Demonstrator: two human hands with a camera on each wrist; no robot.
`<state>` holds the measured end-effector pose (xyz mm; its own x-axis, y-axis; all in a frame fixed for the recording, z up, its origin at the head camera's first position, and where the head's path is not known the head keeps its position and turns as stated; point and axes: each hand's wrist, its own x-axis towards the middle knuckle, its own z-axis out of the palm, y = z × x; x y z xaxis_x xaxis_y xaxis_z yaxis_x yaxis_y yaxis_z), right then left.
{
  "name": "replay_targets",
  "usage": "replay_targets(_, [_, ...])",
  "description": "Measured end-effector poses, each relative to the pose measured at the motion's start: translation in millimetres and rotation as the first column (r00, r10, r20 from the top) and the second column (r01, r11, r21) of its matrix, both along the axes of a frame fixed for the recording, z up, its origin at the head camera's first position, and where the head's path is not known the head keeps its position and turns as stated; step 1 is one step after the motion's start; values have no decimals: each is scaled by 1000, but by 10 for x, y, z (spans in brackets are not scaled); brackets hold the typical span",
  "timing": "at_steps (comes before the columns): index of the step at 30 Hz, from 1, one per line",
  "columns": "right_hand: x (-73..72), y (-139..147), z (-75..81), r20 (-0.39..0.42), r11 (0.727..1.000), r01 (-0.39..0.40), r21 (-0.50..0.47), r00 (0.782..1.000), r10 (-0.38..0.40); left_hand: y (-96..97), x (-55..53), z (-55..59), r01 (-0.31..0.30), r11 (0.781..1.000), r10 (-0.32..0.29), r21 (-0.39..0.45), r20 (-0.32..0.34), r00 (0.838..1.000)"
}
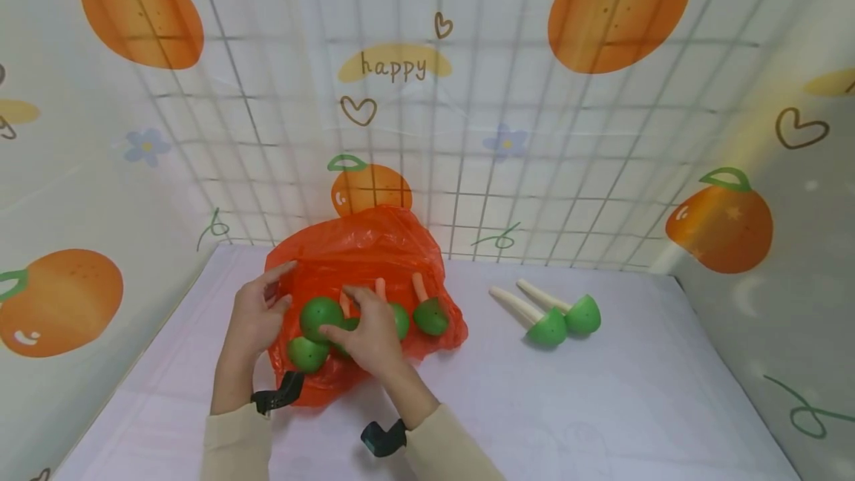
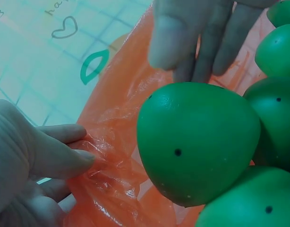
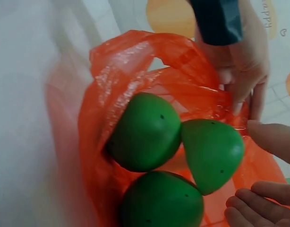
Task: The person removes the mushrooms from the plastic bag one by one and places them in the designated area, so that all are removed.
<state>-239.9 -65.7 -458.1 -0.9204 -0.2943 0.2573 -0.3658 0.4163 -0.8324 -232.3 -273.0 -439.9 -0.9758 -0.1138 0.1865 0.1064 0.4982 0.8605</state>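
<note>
A red plastic bag (image 1: 361, 237) lies spread on the table, with several mushroom-shaped pieces on it, each with a green dotted cap (image 1: 320, 316); orange-tinted stems show on some. At the bag's left side my left hand (image 1: 257, 321) pinches its crumpled edge between thumb and fingers, seen closer in the left wrist view. Over the caps hovers my right hand (image 1: 372, 332), thumb and fingers apart beside a green cap. The right wrist view puts that hand's spread fingers (image 3: 258, 208) next to the caps, with nothing gripped.
Two more mushroom-shaped pieces, a front one (image 1: 548, 327) and a rear one (image 1: 584, 315), lie to the right with pale stems pointing back left. Behind the white table (image 1: 601, 399) hangs a printed cloth (image 1: 467, 169) over a wire grid. Similar cloth walls the sides.
</note>
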Motion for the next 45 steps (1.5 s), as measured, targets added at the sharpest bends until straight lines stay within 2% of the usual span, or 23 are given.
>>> replay_targets(5, [7,-61,-33,15,1000,2,24,1000,-2,-11,11,12,-3,1000,3,11,12,1000])
replay_targets(14, [-12,-140,-62,-5,1000,-3,31,1000,3,-3,26,49,-7,1000,6,28,18,1000])
replay_targets(39, [-38,-202,-149,-57,999,-9,43,998,12,9,14,20,-10,999,10,37,15,1000])
replay_targets(45, [-42,-203,-165,-32,999,-4,35,999,5,6,19,22,-14,1000,14,28,11,1000])
